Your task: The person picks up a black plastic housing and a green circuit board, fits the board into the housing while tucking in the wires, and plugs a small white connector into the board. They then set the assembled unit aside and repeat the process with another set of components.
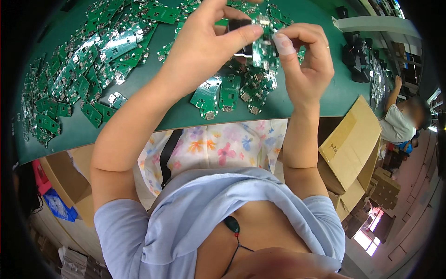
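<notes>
Over the near edge of the table, my left hand [197,49] is closed around a green circuit board [264,46], its thumb lying against the board's face. A black blocky part [238,25] sits beside the board within the same grip. My right hand [309,74] is at the board's right edge, thumb and forefinger pinched together. White covering wraps a fingertip there; whatever lies between those fingers is hidden. Below the hands, several loose green boards [228,93] lie on the green table [176,109], with bare connectors showing.
A wide heap of green circuit boards [88,69] spreads over the table's left side. Black parts [355,58] are piled at the far right. Open cardboard boxes [350,144] [69,181] stand below the table edge on both sides. Another person [402,118] sits farther off to the right.
</notes>
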The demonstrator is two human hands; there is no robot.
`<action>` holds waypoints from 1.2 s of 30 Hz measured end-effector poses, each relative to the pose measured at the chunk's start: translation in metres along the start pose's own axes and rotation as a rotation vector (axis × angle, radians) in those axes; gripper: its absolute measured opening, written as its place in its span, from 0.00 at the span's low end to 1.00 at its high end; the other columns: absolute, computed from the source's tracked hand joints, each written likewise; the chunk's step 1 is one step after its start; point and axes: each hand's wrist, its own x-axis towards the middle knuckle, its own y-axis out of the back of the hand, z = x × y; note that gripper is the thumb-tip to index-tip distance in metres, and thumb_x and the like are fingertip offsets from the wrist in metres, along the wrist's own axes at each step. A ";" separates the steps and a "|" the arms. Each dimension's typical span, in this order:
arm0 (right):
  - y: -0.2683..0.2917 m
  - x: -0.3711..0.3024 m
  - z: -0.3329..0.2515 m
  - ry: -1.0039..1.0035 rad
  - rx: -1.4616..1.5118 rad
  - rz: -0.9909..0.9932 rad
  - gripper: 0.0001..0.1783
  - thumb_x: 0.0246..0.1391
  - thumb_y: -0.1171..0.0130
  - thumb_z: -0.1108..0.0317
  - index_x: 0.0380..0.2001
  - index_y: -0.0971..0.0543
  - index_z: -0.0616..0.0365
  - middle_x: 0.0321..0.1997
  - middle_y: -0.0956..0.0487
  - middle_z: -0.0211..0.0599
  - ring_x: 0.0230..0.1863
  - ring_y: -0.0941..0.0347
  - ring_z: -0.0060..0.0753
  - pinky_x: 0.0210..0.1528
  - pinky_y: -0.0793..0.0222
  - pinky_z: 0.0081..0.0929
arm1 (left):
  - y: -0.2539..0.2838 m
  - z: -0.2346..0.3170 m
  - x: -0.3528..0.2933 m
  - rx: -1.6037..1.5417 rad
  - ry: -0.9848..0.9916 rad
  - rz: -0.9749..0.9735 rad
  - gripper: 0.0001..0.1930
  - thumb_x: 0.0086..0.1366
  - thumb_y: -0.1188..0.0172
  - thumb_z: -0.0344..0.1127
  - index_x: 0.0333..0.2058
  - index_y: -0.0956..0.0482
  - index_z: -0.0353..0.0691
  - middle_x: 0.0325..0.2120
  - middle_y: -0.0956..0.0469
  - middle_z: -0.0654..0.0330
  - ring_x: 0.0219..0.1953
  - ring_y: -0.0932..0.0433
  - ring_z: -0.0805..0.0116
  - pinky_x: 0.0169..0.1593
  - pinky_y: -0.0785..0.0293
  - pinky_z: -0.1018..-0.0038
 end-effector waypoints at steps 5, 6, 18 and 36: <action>0.008 0.008 -0.005 0.238 -0.257 -0.169 0.07 0.43 0.37 0.80 0.27 0.25 0.61 0.28 0.24 0.33 0.27 0.32 0.23 0.24 0.38 0.16 | 0.006 0.002 -0.001 0.072 0.105 -0.022 0.08 0.61 0.43 0.29 0.40 0.25 0.36 0.32 0.27 0.66 0.31 0.30 0.82 0.33 0.33 0.84; 0.006 0.010 -0.007 0.237 -0.255 -0.171 0.07 0.43 0.37 0.80 0.27 0.25 0.61 0.28 0.24 0.33 0.27 0.32 0.23 0.24 0.38 0.16 | 0.006 0.000 -0.003 0.139 0.050 -0.018 0.08 0.61 0.43 0.28 0.39 0.25 0.36 0.32 0.27 0.65 0.30 0.30 0.81 0.33 0.33 0.83; 0.002 0.020 -0.019 0.264 -0.380 -0.270 0.12 0.37 0.36 0.83 0.26 0.25 0.59 0.27 0.25 0.31 0.27 0.31 0.26 0.22 0.36 0.18 | 0.004 0.009 -0.006 0.479 -0.370 0.088 0.09 0.54 0.41 0.23 0.36 0.24 0.32 0.30 0.27 0.55 0.29 0.27 0.67 0.32 0.31 0.76; 0.001 0.029 -0.027 0.374 -0.548 -0.325 0.12 0.36 0.36 0.81 0.26 0.26 0.58 0.28 0.26 0.31 0.29 0.31 0.35 0.30 0.34 0.28 | 0.004 0.012 -0.007 0.500 -0.405 0.107 0.10 0.54 0.42 0.21 0.36 0.24 0.31 0.30 0.27 0.55 0.27 0.27 0.67 0.31 0.30 0.77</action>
